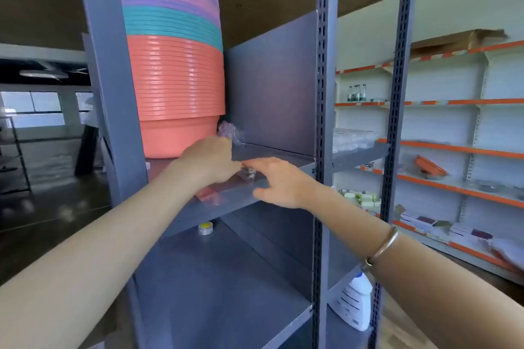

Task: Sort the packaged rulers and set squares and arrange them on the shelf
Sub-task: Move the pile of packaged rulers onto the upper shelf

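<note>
Nearest the camera, the lower board [215, 286] of the grey rack holds only a small yellow-capped pot [206, 228] at its back, and a white bottle [354, 302] stands low beyond the upright, so none of the stationery has gone there. Above it, on the shelf [283, 156], lies the task's thing: a flat clear pack [226, 188], pink-tinted at its near end, close to the shelf's front edge and running away from the camera. It is too blurred and see-through to tell whether it holds rulers or set squares, or whether it is one pack or several stacked. The left hand [209, 160] has its fingers curled down onto the pack's far end and seems to pinch it. The right hand [279, 183], with a bangle [381, 248] on its wrist, is loose and flat, its straight fingertips touching the pack beside the left hand's. By that, placing has begun and this pack is being squared up rather than sorted. Any split by kind is not visible, and no further packs wait in view. Behind the hands stand a tall stack of basins [175, 79] and some crumpled wrap [230, 132]. The white-and-orange racks [453, 147] far off carry unrelated goods.
</note>
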Demonstrator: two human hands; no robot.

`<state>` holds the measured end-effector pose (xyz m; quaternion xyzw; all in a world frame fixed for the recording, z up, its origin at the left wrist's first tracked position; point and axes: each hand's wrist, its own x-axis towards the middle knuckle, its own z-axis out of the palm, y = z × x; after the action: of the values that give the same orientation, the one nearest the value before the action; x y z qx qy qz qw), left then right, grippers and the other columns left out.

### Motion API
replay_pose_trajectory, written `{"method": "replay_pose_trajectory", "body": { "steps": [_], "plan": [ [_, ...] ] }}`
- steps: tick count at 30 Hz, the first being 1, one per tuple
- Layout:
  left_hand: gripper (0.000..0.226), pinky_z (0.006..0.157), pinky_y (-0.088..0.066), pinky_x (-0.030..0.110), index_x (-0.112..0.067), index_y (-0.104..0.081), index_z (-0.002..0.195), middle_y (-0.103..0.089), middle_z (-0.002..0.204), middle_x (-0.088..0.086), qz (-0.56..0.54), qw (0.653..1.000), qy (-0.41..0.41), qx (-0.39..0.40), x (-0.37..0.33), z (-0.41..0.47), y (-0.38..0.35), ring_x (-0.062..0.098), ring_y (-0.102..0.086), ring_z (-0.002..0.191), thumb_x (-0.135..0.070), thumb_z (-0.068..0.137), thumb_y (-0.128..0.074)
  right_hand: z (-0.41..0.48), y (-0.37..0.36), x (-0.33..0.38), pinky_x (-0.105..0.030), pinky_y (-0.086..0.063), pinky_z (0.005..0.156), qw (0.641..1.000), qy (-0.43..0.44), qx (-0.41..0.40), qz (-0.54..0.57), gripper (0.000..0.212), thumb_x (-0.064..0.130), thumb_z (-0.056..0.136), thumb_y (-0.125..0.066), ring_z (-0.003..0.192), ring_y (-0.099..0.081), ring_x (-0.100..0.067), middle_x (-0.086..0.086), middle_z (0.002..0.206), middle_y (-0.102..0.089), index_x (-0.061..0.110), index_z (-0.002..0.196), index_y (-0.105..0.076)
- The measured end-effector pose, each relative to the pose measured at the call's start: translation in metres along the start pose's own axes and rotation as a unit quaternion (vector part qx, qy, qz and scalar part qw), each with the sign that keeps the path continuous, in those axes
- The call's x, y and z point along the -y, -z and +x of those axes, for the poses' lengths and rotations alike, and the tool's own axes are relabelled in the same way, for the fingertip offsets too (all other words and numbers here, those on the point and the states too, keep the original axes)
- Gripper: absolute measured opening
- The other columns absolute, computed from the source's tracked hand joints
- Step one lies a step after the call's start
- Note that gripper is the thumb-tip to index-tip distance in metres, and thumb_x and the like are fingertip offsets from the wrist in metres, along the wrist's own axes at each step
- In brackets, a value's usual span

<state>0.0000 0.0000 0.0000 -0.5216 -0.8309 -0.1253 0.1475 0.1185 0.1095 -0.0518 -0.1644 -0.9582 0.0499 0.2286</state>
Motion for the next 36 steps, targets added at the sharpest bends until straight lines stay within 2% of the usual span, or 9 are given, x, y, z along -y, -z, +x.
{"method": "replay_pose_trajectory", "body": {
  "steps": [2, 6, 11, 13, 16, 20, 24, 29, 36],
  "plan": [
    [0.047, 0.087, -0.047, 0.036, -0.008, -0.054, 0.123, -0.059, 0.117, 0.011, 0.002, 1.000, 0.017, 0.020, -0.001, -0.007, 0.000, 0.029, -0.057, 0.103, -0.043, 0.093, -0.052, 0.000, -0.003, -0.001, -0.040, -0.034, 0.108, 1.000, 0.019, 0.005, -0.011, 0.054, 0.023, 0.088, -0.054, 0.129, -0.042, -0.022, 0.000, 0.141, -0.049, 0.021, 0.141, -0.042],
    [0.049, 0.063, -0.045, 0.028, -0.005, -0.063, 0.103, -0.065, 0.073, 0.003, -0.005, 0.996, 0.048, 0.069, -0.006, -0.028, 0.001, 0.019, -0.061, 0.073, -0.050, 0.092, -0.049, -0.003, -0.010, -0.003, -0.036, -0.036, 0.106, 0.999, 0.031, -0.024, -0.015, 0.045, 0.023, 0.094, -0.050, 0.128, -0.044, -0.022, -0.001, 0.139, -0.052, 0.020, 0.139, -0.048],
    [0.055, 0.057, -0.037, 0.028, -0.015, -0.049, 0.071, -0.049, 0.076, 0.000, 0.025, 0.989, 0.097, 0.109, -0.013, -0.047, 0.003, 0.014, -0.047, 0.067, -0.069, 0.083, -0.049, -0.007, -0.008, -0.004, -0.036, -0.044, 0.093, 0.997, 0.038, -0.058, -0.027, 0.031, 0.019, 0.096, -0.048, 0.112, -0.054, -0.025, -0.006, 0.118, -0.065, 0.016, 0.124, -0.061],
    [0.055, 0.058, -0.038, 0.028, -0.016, -0.054, 0.075, -0.048, 0.076, 0.000, 0.023, 0.985, 0.102, 0.139, -0.014, -0.056, 0.003, 0.014, -0.047, 0.067, -0.071, 0.079, -0.053, -0.010, -0.008, -0.003, -0.038, -0.045, 0.092, 0.997, 0.043, -0.062, -0.025, 0.029, 0.019, 0.097, -0.048, 0.109, -0.056, -0.026, -0.007, 0.115, -0.066, 0.014, 0.121, -0.062],
    [0.054, 0.074, -0.047, 0.030, -0.008, -0.059, 0.096, -0.058, 0.102, 0.006, 0.041, 0.981, 0.093, 0.165, -0.008, -0.067, -0.002, 0.022, -0.056, 0.087, -0.060, 0.080, -0.063, -0.016, -0.006, -0.003, -0.039, -0.046, 0.092, 0.996, 0.044, -0.074, -0.024, 0.029, 0.019, 0.098, -0.046, 0.110, -0.056, -0.026, -0.008, 0.116, -0.064, 0.014, 0.121, -0.062],
    [0.031, 0.082, -0.046, 0.034, -0.006, -0.057, 0.106, -0.056, 0.113, 0.015, 0.054, 0.993, 0.064, 0.082, -0.002, -0.076, -0.012, 0.032, -0.056, 0.098, -0.033, 0.100, -0.044, -0.027, -0.005, -0.004, -0.038, -0.044, 0.096, 0.995, 0.050, -0.086, -0.016, 0.032, 0.017, 0.099, -0.042, 0.116, -0.054, -0.027, -0.010, 0.124, -0.061, 0.017, 0.126, -0.059],
    [0.018, 0.071, -0.048, 0.039, -0.010, -0.050, 0.086, -0.053, 0.086, 0.010, 0.093, 0.994, 0.028, -0.053, -0.005, -0.080, -0.015, 0.037, -0.061, 0.090, -0.014, 0.101, -0.041, -0.042, 0.004, -0.005, -0.037, -0.044, 0.097, 0.988, 0.063, -0.138, -0.006, 0.034, 0.012, 0.101, -0.039, 0.117, -0.054, -0.026, -0.010, 0.126, -0.060, 0.013, 0.130, -0.056],
    [0.027, 0.081, -0.048, 0.044, -0.009, -0.064, 0.107, -0.065, 0.106, 0.008, 0.033, 0.981, -0.042, -0.186, -0.046, -0.081, -0.008, 0.033, -0.061, 0.097, -0.021, 0.102, -0.040, -0.070, 0.025, -0.013, -0.038, -0.049, 0.087, 0.974, 0.061, -0.216, 0.026, 0.026, 0.009, 0.098, -0.044, 0.098, -0.062, -0.028, -0.011, 0.111, -0.065, 0.004, 0.118, -0.060],
    [0.017, 0.071, -0.050, 0.044, -0.010, -0.065, 0.098, -0.067, 0.093, 0.006, -0.086, 0.951, -0.148, -0.257, -0.128, -0.065, -0.014, 0.032, -0.061, 0.086, -0.017, 0.096, -0.050, -0.135, 0.073, -0.062, -0.035, -0.049, 0.065, 0.969, -0.030, -0.243, 0.037, 0.013, 0.011, 0.096, -0.046, 0.067, -0.056, -0.020, -0.006, 0.089, -0.065, 0.007, 0.104, -0.055]
  ]
}}
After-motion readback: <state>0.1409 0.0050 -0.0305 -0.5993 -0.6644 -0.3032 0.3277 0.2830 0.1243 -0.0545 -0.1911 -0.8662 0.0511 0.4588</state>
